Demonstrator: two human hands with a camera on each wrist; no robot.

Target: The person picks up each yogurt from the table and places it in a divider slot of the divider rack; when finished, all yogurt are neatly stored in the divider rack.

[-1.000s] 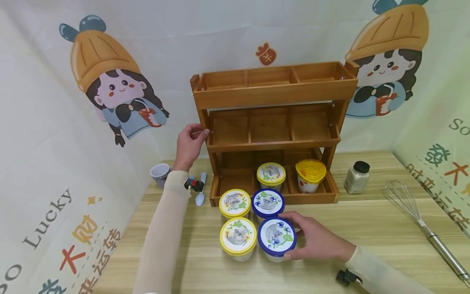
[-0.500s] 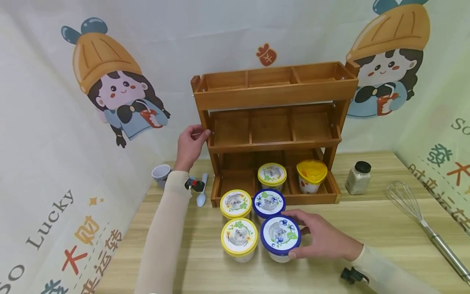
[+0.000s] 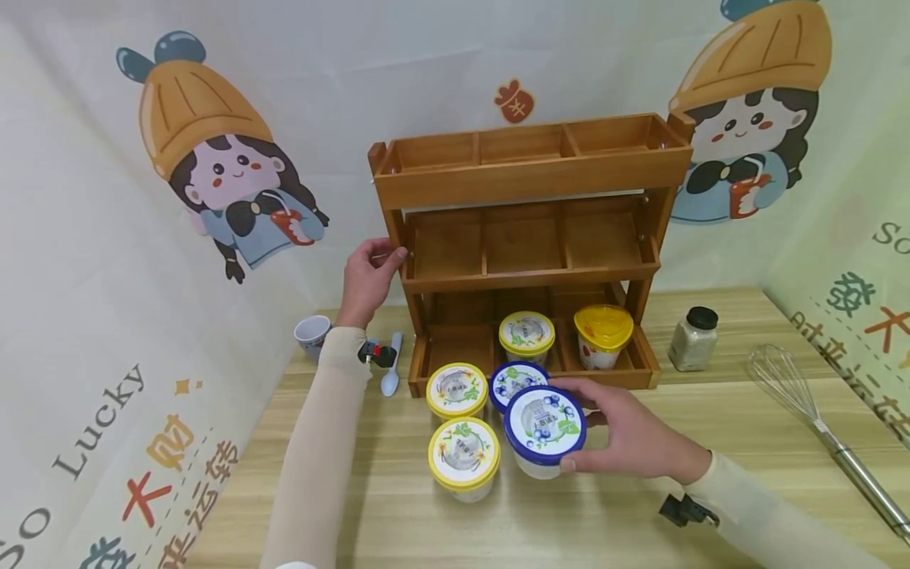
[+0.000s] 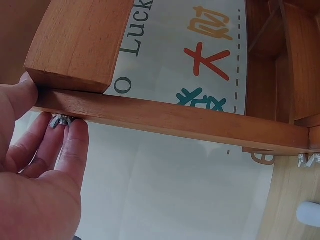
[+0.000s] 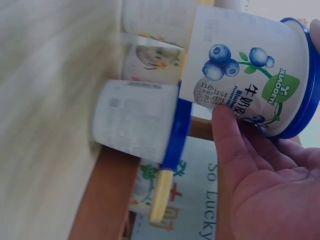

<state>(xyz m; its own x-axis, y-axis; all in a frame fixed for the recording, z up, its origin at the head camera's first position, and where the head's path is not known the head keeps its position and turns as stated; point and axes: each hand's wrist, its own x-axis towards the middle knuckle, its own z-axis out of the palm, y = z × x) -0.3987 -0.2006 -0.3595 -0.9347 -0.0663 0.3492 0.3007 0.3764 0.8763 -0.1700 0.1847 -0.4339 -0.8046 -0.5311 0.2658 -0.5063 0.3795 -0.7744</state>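
Much of the second blue tub [image 3: 517, 381], standing on the worktop [image 3: 398, 506] before the rack [image 3: 533, 182], is covered in the head view by the held blue-lidded tub [image 3: 544, 423], which is raised clear of the worktop in front of the rack. This tub is held between the thumb and fingers of the right hand's grip [image 3: 629, 435]. The rack's left post is pinched at middle-tier height by the left hand's grip [image 3: 370, 276]. Part of the spoon [image 3: 389, 385] and the side of the white cup [image 3: 310, 333], both left of the rack, are hidden by the left arm, and the whisk [image 3: 810, 411], right of the rack, is cut off at its handle end. The tubs' contents are concealed by lids; pale grains are seen in the black-capped jar [image 3: 693, 340] just right of the rack. Three tiers of three compartments are counted. In the bottom tier, one yellow-lidded tub [image 3: 526, 336] is held in the middle compartment and one fruit-printed cup [image 3: 600, 336] in the right. Two more yellow tubs [image 3: 464, 456] are stood before the rack, making three, beside two blue ones.
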